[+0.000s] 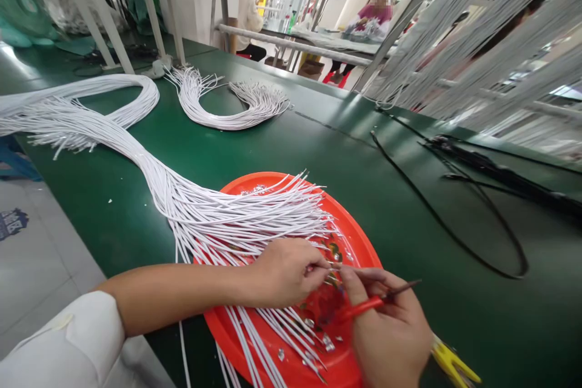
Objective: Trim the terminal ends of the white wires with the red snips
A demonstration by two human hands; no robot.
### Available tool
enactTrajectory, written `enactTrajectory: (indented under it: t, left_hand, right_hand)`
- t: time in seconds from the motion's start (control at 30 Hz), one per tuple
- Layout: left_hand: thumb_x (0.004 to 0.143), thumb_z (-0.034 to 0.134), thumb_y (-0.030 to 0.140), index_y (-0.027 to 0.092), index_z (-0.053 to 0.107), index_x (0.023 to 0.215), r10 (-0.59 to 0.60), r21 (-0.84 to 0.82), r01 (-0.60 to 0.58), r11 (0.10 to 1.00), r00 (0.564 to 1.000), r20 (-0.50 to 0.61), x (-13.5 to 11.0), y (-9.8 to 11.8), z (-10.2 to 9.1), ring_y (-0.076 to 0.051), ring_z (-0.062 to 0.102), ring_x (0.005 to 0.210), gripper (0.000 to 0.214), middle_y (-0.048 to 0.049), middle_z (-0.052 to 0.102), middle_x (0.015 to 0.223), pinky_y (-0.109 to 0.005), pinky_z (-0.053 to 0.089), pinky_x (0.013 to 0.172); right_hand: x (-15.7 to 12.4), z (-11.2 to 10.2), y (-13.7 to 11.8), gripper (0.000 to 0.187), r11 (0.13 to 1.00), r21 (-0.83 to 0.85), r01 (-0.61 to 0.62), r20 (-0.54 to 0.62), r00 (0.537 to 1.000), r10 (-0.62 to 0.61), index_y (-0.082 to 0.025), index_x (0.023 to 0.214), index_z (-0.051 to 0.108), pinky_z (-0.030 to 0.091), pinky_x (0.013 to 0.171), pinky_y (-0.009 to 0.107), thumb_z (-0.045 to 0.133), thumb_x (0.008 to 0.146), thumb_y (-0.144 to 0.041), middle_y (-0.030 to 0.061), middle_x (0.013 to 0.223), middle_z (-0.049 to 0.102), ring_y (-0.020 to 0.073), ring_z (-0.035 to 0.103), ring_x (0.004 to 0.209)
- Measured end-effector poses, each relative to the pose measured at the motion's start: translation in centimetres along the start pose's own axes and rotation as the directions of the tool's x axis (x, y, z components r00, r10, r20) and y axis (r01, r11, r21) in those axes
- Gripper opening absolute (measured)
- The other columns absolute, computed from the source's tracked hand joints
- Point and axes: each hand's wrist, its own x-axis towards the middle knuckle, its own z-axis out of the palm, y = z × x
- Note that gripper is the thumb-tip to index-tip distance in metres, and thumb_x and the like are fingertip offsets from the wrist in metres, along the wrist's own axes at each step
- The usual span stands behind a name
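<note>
My left hand is closed, its thumb and forefinger pinching the end of a white cable over a red tray. Meeting it there, the fingertips of my right hand pinch near the same tip. Red-handled scissors lie across my right palm, with the narrow dark blades pointing right. A thick bundle of white cables fans out over the tray, ends toward the right. Some loose white cables pass below my left forearm. Small shiny clear bits are scattered on the tray. The pinched tip is mostly hidden by my fingers.
On the green table, a curved cable bundle lies behind the tray. Black cables lie at right. A yellow-handled tool is beside my right hand. Cables hang from a rack; people sit beyond.
</note>
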Motion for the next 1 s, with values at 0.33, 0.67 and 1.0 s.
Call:
enactTrajectory:
  t: [0.33, 0.67, 1.0]
  left_hand:
    - [0.078, 0.05, 0.018, 0.015, 0.061, 0.075, -0.085, -0.048, 0.083, 0.995, 0.995, -0.052, 0.0, 0.2, 0.3, -0.014, 0.055, 0.067, 0.012, -0.0036, 0.063, 0.072, -0.024, 0.041, 0.064]
    - [0.077, 0.05, 0.015, 0.015, 0.059, 0.074, -0.03, -0.095, 0.021, 0.995, 0.995, -0.093, -0.1, 0.3, -0.1, -0.013, 0.053, 0.066, 0.009, -0.0032, 0.061, 0.07, -0.023, 0.041, 0.064]
    - [0.08, 0.047, 0.016, 0.015, 0.058, 0.076, 0.023, -0.014, -0.023, 1.0, 1.0, -0.014, -0.6, 0.1, 0.4, -0.013, 0.053, 0.067, 0.012, -0.0033, 0.06, 0.071, -0.023, 0.041, 0.063]
  right_hand:
    - [0.7, 0.2, 1.1, 0.035, 0.998, -0.041, -0.042, 0.048, 0.998, 0.044, -0.018, 0.079, 0.058, 0.045, 0.057, 0.025, 0.073, 0.061, -0.044, 0.0006, 0.069, 0.061, 0.0138, 0.056, 0.061]
    - [0.6, 0.2, 0.3, 0.036, 0.993, 0.058, -0.099, 0.001, 0.995, 0.099, -0.018, 0.08, 0.057, 0.045, 0.058, 0.024, 0.074, 0.059, -0.042, -0.0012, 0.067, 0.058, 0.0127, 0.056, 0.062]
    - [0.1, 0.3, -0.8, 0.032, 1.0, 0.023, 0.016, -0.032, 0.999, -0.015, -0.018, 0.079, 0.056, 0.048, 0.059, 0.026, 0.072, 0.063, -0.039, 0.0009, 0.07, 0.06, 0.0145, 0.058, 0.064]
